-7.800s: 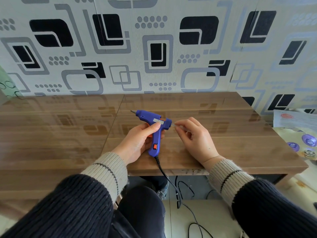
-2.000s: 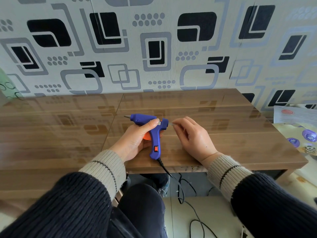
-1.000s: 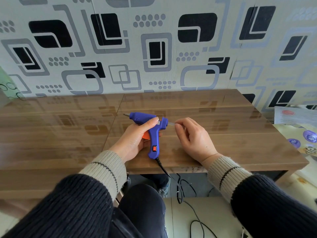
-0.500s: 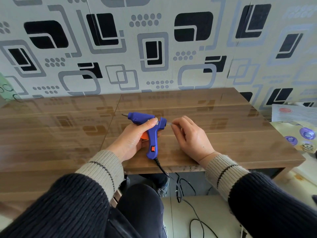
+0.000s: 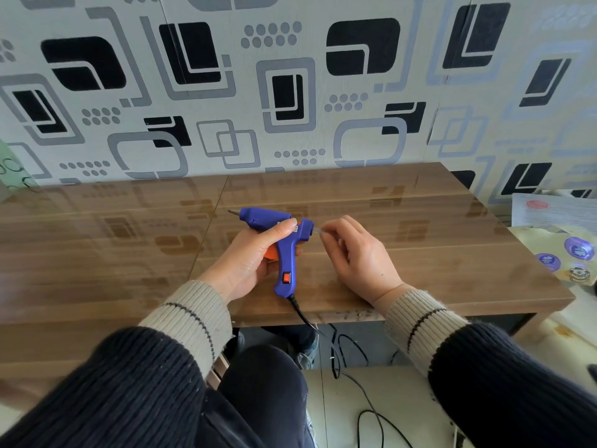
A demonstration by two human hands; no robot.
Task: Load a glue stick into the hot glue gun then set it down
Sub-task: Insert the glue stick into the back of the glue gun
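A blue hot glue gun (image 5: pixel 284 250) with an orange trigger and orange switch is held just above the wooden table (image 5: pixel 436 253), nozzle pointing left. My left hand (image 5: pixel 248 257) is wrapped around its body and grip, thumb on top. A clear glue stick (image 5: pixel 318 231) pokes out of the gun's back end; only a short stub shows. My right hand (image 5: pixel 358 257) pinches that stub between the fingertips, right behind the gun.
The gun's black cord (image 5: pixel 336 350) hangs off the table's front edge and loops on the floor. Papers and round stickers (image 5: pixel 568 250) lie on a surface to the right of the table. A patterned wall stands directly behind the table.
The visible stub of glue stick has grown shorter as my right hand moved closer to the gun's back. The gun and left hand stay in nearly the same place.
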